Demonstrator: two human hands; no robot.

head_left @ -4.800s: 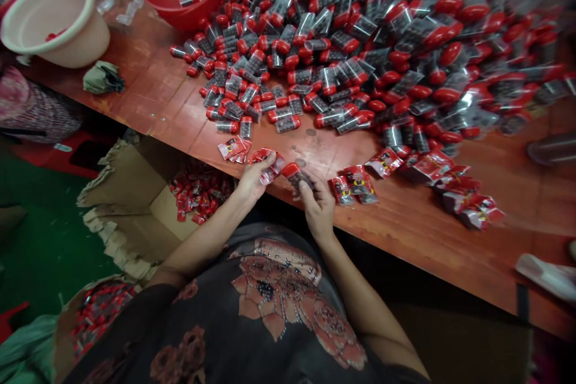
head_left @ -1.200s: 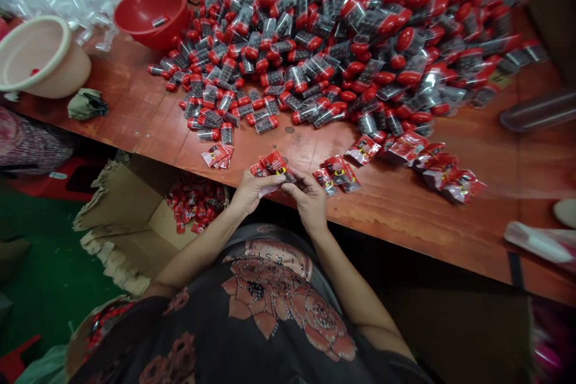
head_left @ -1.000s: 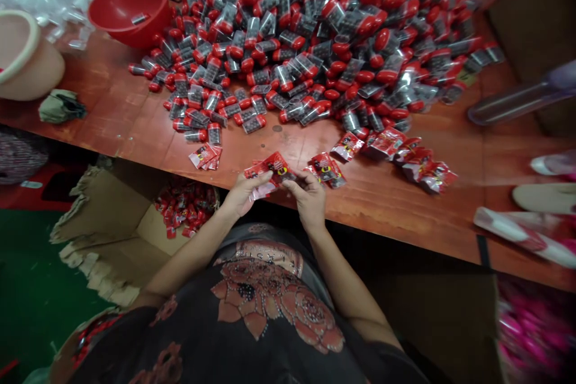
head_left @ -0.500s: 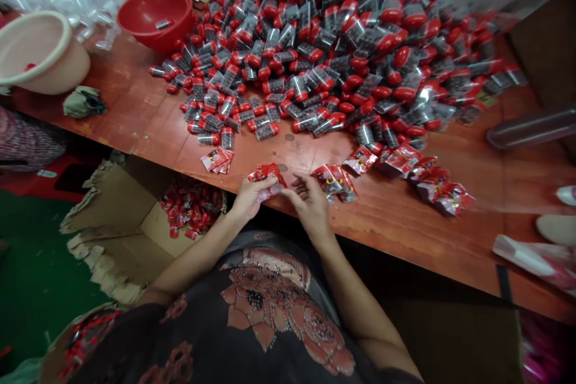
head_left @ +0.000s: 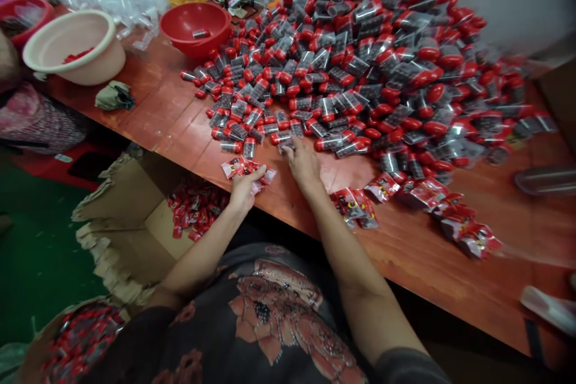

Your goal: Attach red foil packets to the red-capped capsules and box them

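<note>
My left hand [head_left: 243,191] rests at the near edge of the red-brown table [head_left: 162,114], fingers closed on a small bunch of red printed sachets [head_left: 258,171], next to a little stack of sachets [head_left: 236,166]. My right hand [head_left: 303,162] is stretched forward to the near rim of a big heap of clear red-capped tubes [head_left: 360,60], its fingertips on one tube [head_left: 284,145]; whether they have gripped it I cannot make out. More red sachets [head_left: 355,204] lie just right of my right forearm.
A row of filled sachets [head_left: 450,216] runs along the table to the right. A red bowl [head_left: 195,21] and a beige basin [head_left: 74,45] stand at the back left, with a crumpled rag [head_left: 114,96]. An open cardboard box [head_left: 135,216] of packed sachets sits below the table edge.
My right hand has left the sachet bunch and reached forward to the tube heap. The left hand has lowered the sachets to the table edge. The view has shifted.
</note>
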